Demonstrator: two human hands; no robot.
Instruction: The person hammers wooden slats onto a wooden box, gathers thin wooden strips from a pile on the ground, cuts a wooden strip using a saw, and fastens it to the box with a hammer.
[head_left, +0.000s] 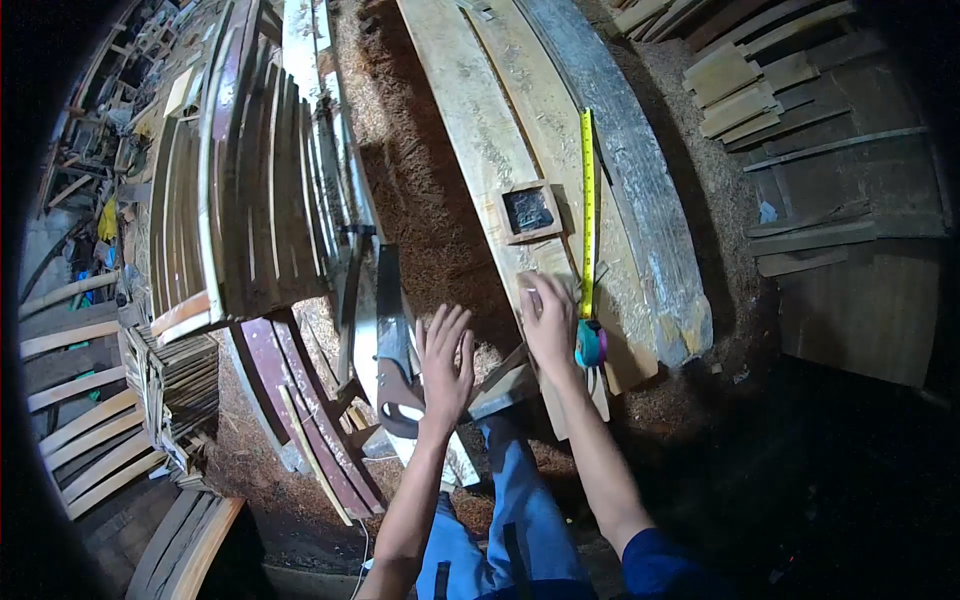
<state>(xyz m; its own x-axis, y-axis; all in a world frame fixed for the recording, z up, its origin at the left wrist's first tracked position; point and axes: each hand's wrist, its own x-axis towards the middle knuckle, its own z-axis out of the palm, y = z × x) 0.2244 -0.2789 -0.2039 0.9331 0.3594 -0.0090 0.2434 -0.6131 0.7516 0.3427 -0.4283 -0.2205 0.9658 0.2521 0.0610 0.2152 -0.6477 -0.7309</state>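
My left hand (444, 362) is open, its fingers spread, just right of the handsaw (392, 340), which lies on a pale board. My right hand (547, 318) has its fingers curled, thumb and fingertips together around something small and pale that I cannot make out. It is over the wooden planks (510, 130), just left of a tape measure (590, 345) with a teal case. The yellow blade (589, 210) of the tape is pulled out away from me along the planks. Beyond my right hand sits a small square wooden frame (529, 211) with a dark inside.
A weathered thick beam (640, 180) runs along the right of the planks. Stacked slats (250, 190) and a maroon board (300, 400) are at the left. More wood pieces (735, 95) lie at the upper right. Sawdust (410, 200) covers the ground.
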